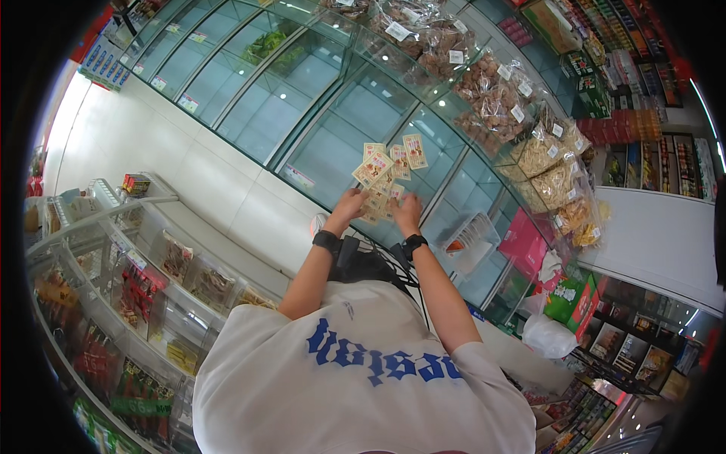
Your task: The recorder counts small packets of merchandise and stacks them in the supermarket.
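Note:
Several cream-coloured printed cards or flat packets (373, 170) lie loosely overlapped on the glass top of a display case (317, 153). One of them (415, 151) rests apart at the upper right of the group. My left hand (349, 206) is at the lower left edge of the pile, fingers bent against the packets. At the lower right edge, the fingertips of my right hand (407, 212) touch a small packet (396, 193). Whether either hand grips a packet is hard to make out. Both wrists wear black straps with dark devices.
Bagged dried foods (493, 96) line the raised glass shelf beyond. A clear plastic container (468, 244) and a pink box (523, 241) stand to the right. Behind on the left, a clear-bin rack (147, 272) holds packaged snacks. Black cables (417, 278) hang near my waist.

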### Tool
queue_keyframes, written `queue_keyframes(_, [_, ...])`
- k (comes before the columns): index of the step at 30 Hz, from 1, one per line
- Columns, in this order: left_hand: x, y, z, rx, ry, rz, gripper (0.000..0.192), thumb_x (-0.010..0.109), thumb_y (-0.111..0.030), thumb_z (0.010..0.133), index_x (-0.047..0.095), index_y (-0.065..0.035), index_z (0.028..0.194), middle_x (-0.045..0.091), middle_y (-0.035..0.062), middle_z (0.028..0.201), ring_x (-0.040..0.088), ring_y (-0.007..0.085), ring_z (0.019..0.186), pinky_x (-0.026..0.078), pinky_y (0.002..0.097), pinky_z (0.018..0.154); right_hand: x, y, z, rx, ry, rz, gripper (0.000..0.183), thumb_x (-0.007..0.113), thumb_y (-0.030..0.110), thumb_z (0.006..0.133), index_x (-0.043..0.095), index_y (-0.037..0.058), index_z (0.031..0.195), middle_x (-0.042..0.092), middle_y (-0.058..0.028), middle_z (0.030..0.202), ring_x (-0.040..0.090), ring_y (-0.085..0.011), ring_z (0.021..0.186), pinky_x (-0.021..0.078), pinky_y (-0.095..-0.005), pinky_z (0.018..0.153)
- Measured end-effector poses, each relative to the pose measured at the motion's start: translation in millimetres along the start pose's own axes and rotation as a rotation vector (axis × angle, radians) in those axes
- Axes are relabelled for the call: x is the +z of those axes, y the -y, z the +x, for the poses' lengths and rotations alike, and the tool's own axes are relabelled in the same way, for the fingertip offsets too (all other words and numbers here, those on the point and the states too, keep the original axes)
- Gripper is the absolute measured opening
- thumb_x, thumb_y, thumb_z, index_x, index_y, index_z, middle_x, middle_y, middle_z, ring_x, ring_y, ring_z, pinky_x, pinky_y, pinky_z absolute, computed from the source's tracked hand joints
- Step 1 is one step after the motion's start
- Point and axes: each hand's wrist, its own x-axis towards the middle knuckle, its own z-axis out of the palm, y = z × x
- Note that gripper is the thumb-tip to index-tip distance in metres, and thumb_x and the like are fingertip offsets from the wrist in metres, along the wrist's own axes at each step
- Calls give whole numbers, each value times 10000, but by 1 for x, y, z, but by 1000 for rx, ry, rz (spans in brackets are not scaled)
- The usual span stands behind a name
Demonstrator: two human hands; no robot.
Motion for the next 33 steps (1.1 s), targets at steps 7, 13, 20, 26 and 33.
queue_keyframes(7, [7,8,7,-98,183,74,586,583,-396,948,493,35,1334,570,138,1279,620,252,1062,520,334,916,9,-7,0,-11,4,322,607,822,355,755,556,-76,1089,638,-255,1031,655,-380,873,524,-433,755])
queue_keyframes(13, [19,7,9,-139,218,116,549,576,-392,950,517,22,1307,586,124,1236,638,245,1017,531,335,898,-5,-22,-1,87,116,579,511,796,233,798,554,-52,1145,694,-180,992,682,-233,773,530,-338,652])
queue_keyframes(20, [38,-14,8,-3,224,219,620,617,-432,920,527,82,1255,592,129,1098,600,207,938,522,312,811,-69,-22,-31,155,89,814,397,682,101,906,530,-39,1246,672,-127,1083,657,-163,927,515,-288,763])
queue_keyframes(26, [92,-36,-6,251,371,306,823,641,-497,916,277,33,1430,552,176,1193,610,209,993,537,334,800,-129,12,-67,-61,-126,689,403,663,81,895,542,-35,1262,668,-150,1073,665,-229,929,523,-336,818])
queue_keyframes(33, [107,-56,-27,235,457,-438,451,522,-237,1001,390,10,1354,569,237,1281,628,301,1099,561,402,880,-169,73,-110,-558,-124,412,404,695,205,910,597,6,1249,538,-154,1202,545,-328,1130,453,-389,946])
